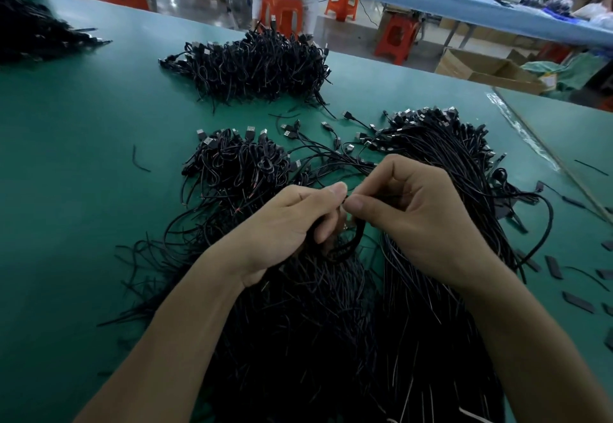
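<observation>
Pinching thin black cable between thumb and curled fingers of left hand, gripping its small coiled loop. Pinching same cable's free end between thumb and forefinger of right hand, close beside left thumb. Holding cable above middle of green tabletop, toward near edge, just over loose heap of straight black cables. Lying beyond: pile of coiled black cable bundles left of centre, larger coiled pile near far edge, flat black strips along right edge.
</observation>
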A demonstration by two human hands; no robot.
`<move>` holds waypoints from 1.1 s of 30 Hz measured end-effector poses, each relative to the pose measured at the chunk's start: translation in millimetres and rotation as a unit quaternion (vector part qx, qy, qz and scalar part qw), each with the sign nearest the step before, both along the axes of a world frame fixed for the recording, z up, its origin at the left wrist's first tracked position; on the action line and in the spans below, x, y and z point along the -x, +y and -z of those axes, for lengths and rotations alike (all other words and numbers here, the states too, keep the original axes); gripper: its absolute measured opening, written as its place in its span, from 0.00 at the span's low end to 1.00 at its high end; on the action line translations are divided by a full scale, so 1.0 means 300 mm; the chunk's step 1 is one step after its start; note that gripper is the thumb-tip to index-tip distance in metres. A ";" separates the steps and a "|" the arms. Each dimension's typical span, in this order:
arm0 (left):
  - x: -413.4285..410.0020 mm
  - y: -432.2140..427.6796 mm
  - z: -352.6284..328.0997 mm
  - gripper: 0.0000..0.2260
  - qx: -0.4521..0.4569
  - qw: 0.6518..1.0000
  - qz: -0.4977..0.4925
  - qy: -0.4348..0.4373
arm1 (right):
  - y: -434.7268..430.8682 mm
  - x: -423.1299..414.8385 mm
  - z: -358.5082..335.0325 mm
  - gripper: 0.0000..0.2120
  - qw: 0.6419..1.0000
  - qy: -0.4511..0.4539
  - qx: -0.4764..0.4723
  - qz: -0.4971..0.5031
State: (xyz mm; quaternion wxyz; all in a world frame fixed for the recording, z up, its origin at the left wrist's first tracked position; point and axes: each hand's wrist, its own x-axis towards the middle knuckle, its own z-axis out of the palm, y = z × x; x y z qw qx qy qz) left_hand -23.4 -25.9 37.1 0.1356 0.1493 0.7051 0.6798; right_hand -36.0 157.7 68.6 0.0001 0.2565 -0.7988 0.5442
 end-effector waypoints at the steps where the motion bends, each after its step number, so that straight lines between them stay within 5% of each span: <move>1: 0.005 -0.001 0.003 0.25 0.029 0.999 -0.023 0.007 | -0.006 -0.002 0.010 0.06 1.000 0.007 -0.017 0.014; 5: 0.002 0.022 0.008 0.16 -0.021 0.994 -0.106 -0.021 | -0.055 -0.018 0.046 0.05 0.999 0.029 -0.013 0.038; 8: -0.017 0.049 -0.003 0.18 -0.146 0.982 -0.084 -0.090 | -0.081 -0.015 0.042 0.05 0.996 0.060 0.014 0.065; 13: -0.003 0.048 0.016 0.27 -0.149 0.979 -0.032 -0.139 | -0.076 -0.005 0.040 0.08 0.997 0.021 0.060 0.049; 16: 0.004 0.044 0.032 0.23 -0.100 0.982 -0.060 -0.145 | -0.059 0.009 0.053 0.08 0.995 0.056 -0.010 0.086; 19: 0.015 0.025 0.040 0.26 -0.029 0.986 -0.137 -0.093 | -0.003 0.012 0.067 0.12 0.986 -0.025 -0.140 0.085; 23: 0.022 0.007 0.032 0.26 -0.018 0.979 -0.200 -0.041 | 0.033 -0.006 0.109 0.18 0.889 -0.143 -0.431 0.054; 27: 0.026 0.007 0.047 0.25 -0.033 0.972 -0.232 -0.025 | 0.013 -0.029 0.152 0.22 0.857 -0.193 -0.476 0.047; 33: 0.033 0.012 0.055 0.31 -0.071 0.964 -0.254 -0.043 | 0.009 -0.035 0.146 0.12 0.881 -0.189 -0.430 0.054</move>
